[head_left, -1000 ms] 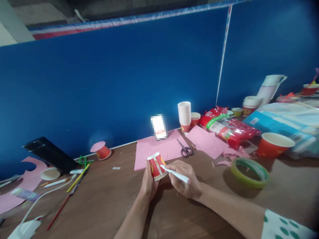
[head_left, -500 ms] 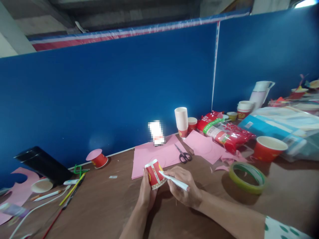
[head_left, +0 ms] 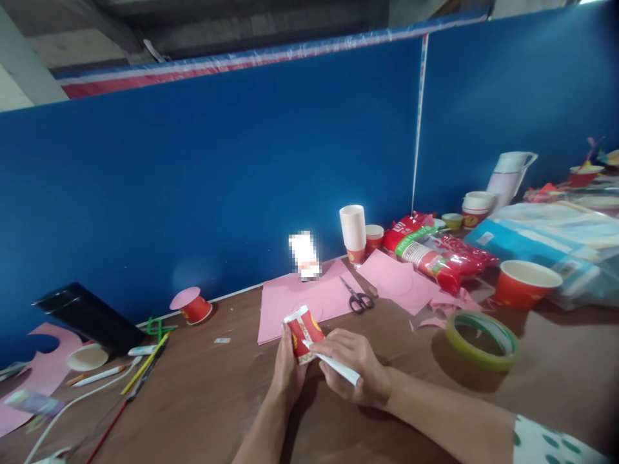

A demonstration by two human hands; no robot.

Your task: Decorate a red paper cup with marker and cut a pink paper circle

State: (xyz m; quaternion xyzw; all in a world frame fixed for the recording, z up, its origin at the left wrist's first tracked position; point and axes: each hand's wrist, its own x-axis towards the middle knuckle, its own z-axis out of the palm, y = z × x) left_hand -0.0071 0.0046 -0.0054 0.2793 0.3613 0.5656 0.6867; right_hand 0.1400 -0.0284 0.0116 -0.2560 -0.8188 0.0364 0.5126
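A red paper cup (head_left: pixel 309 325) with a pale printed strip and a patterned rim lies tilted in my left hand (head_left: pixel 287 370), whose fingers wrap its left side. Between the fingers of my right hand (head_left: pixel 355 367) is a white marker pen (head_left: pixel 342 370). Its tip meets the cup's side, or sits very close to it, near the bottom of the strip. Just beyond the cup are pink paper sheets (head_left: pixel 280 309). On their right part rest dark-handled scissors (head_left: pixel 358 300).
Rightward lie a roll of tape (head_left: pixel 457 345), a red cup (head_left: pixel 520 290) and a bag of paper cups (head_left: pixel 435 254). Stacked cups (head_left: pixel 354 235) stand by the blue partition (head_left: pixel 217 161). Leftward are a black cylinder (head_left: pixel 91 319), a pink-topped cup (head_left: pixel 196 309) and a yellow stick (head_left: pixel 145 364).
The marker tip has moved down along the cup's side, from the strip's right edge toward its lower end. The cup has turned slightly in my left hand. The camera view has shifted a little.
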